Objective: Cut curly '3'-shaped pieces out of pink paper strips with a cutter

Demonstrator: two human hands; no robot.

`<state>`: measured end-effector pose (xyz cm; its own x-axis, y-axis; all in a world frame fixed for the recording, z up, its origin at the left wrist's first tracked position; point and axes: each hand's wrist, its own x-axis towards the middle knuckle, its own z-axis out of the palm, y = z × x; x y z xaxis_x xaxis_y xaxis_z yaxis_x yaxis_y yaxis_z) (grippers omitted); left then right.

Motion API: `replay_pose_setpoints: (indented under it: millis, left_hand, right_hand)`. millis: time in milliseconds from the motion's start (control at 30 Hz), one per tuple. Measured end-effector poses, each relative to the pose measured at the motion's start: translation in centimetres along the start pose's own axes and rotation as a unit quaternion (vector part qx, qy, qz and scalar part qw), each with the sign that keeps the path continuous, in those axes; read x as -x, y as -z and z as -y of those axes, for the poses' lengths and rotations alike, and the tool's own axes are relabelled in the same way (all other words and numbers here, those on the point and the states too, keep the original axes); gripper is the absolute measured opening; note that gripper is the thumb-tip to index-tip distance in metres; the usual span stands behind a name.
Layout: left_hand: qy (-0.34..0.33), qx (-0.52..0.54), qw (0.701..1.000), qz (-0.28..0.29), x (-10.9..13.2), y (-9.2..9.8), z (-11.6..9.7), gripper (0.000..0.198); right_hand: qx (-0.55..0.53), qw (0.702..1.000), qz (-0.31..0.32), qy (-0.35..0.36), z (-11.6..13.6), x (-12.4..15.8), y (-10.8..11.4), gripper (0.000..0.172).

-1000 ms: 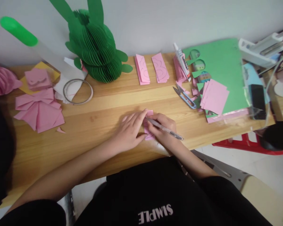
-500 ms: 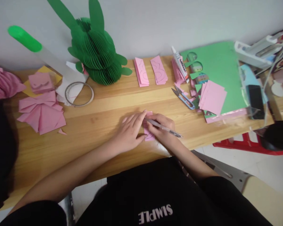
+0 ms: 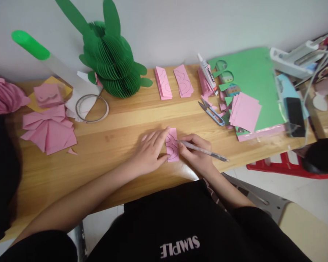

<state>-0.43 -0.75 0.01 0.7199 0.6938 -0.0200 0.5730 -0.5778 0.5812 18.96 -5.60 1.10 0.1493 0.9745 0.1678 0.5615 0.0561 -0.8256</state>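
A folded pink paper strip [image 3: 172, 147] with curved dark lines drawn on it lies on the wooden table in front of me. My left hand [image 3: 151, 151] rests flat with fingers stretched out, its fingertips and thumb along the strip's left edge. In my right hand [image 3: 198, 151] is a pen [image 3: 205, 150] with a clear barrel, its tip at the strip's right edge. Farther back lie two more folded pink pieces, one [image 3: 163, 83] beside the other [image 3: 183, 81], both marked with similar curves.
A green paper honeycomb figure [image 3: 114, 62] stands by the wall, with a tape roll [image 3: 77, 109] to its left. Thread snips [image 3: 211, 113], a glue tube [image 3: 208, 74], pink squares [image 3: 246, 112] and a green sheet [image 3: 251, 80] lie right. A phone [image 3: 295, 116] sits beyond them.
My right hand has moved right with the pen, uncovering the drawn curves on the pink strip. My left hand has stayed in place.
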Motion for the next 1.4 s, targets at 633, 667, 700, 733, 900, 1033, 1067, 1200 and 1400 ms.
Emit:
replay_pose_setpoints:
  millis: [633, 667, 700, 733, 900, 1033, 1067, 1200, 1400]
  left_hand:
    - [-0.028, -0.002, 0.999, -0.033, -0.1, 0.0, -0.1, 0.057]
    - [-0.029, 0.000, 0.999, -0.033, -0.2, 0.1, -0.1, 0.051]
    - [-0.031, 0.002, 0.999, -0.033, -0.2, 0.1, -0.1, 0.045]
    - [-0.034, 0.001, 0.999, -0.031, -0.2, 0.2, -0.1, 0.040]
    - [-0.045, -0.014, 0.999, -0.023, -0.3, 0.3, -0.1, 0.028]
    - [-0.049, -0.008, 0.998, -0.030, -0.3, 0.1, 0.0, 0.029]
    - [-0.049, -0.007, 0.998, -0.032, -0.3, 0.1, 0.1, 0.029]
    - [-0.052, -0.003, 0.998, -0.041, -0.3, 0.0, 0.1, 0.030]
    - [-0.061, -0.012, 0.997, -0.052, -0.3, -0.1, 0.1, 0.033]
  right_hand:
    - [0.039, 0.996, 0.064, 0.041, 0.1, 1.4, -0.1, 0.006]
    - [0.037, 0.996, 0.067, 0.040, 0.2, 1.3, -0.2, 0.006]
    - [0.035, 0.996, 0.071, 0.037, 0.3, 1.1, -0.3, 0.006]
    - [0.033, 0.996, 0.076, 0.034, 0.3, 1.0, -0.4, 0.007]
    - [0.013, 0.994, 0.097, 0.041, 0.4, 0.8, -0.4, 0.010]
    - [0.010, 0.994, 0.096, 0.056, 0.1, 0.8, -0.3, 0.011]
    - [0.008, 0.994, 0.093, 0.061, 0.0, 0.8, -0.3, 0.010]
    - [0.006, 0.993, 0.088, 0.072, -0.2, 0.8, -0.4, 0.008]
    - [0.002, 0.993, 0.093, 0.071, -0.3, 0.8, -0.5, 0.012]
